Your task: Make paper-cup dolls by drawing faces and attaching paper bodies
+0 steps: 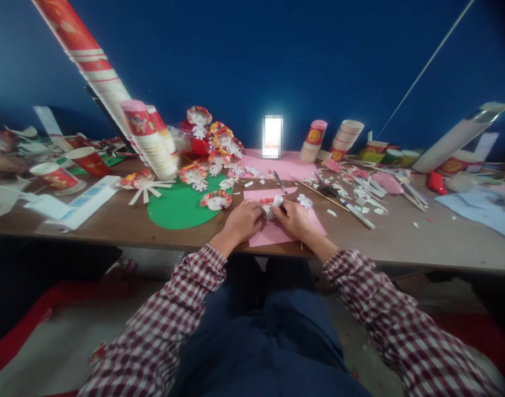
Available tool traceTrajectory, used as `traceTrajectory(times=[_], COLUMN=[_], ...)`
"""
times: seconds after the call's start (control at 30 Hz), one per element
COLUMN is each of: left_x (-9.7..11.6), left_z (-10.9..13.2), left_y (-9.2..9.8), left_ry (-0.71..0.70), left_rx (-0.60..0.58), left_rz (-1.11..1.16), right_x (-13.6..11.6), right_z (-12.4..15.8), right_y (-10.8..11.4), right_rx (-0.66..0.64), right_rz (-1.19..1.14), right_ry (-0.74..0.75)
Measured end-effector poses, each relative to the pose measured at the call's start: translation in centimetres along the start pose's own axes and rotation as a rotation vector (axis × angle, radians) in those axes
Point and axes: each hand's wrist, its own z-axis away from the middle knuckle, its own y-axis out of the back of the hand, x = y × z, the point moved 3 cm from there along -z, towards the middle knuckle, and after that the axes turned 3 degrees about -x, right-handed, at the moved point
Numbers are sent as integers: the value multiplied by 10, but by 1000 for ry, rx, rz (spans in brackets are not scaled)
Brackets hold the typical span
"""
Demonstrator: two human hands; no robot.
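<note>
Over a pink paper sheet (263, 238) at the table's front edge, my two hands are close together. My right hand (294, 218) is closed on a small white piece (278, 202). Closed at the left edge of a small red and white paper piece (267, 202), my left hand (245, 220) holds it against the sheet. A white cut-out figure (305, 201) lies just beyond my right hand. To the left, a red-fringed paper face (216, 200) rests on a green paper piece (170, 207).
Stacked paper cups (149, 138) lean at the left, with more cups (345, 140) at the back right. White scraps, a thin stick (324, 196) and a pen (279, 181) lie around the pink sheet. Another person's hand (4, 165) shows at the far left.
</note>
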Motion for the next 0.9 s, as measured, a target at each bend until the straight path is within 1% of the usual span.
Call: traceTrajectory(times=[0.1,0.17,0.3,0.37,0.5,0.57,0.63,0.8,0.9], left_x=[0,0,1,1,1,1,1,1,1], left_z=[0,0,0,0,1,1,1,0,0], left_y=[0,0,1,1,1,0,0,0,0], left_ry=[2,4,13,18,26,33,40,48,46], left_rx=[-3,-2,3,4,-1,-3,-3,-4,-3], left_rz=[0,2,7,8,8,8,7,4,5], right_x=[3,2,-6,-7,-2,0,0,-5,-5], right_z=[0,1,1,0,0,0,1,3,2], right_y=[2,3,3,3,3,4,5,2,0], right_rx=[52,63,33,13,-13,8,38,74,51], right_rz=[-61,-33,59,65,-4,-42,-27,122,109], right_ry=[-39,-29,61,74,-5,-44,-53,74,81])
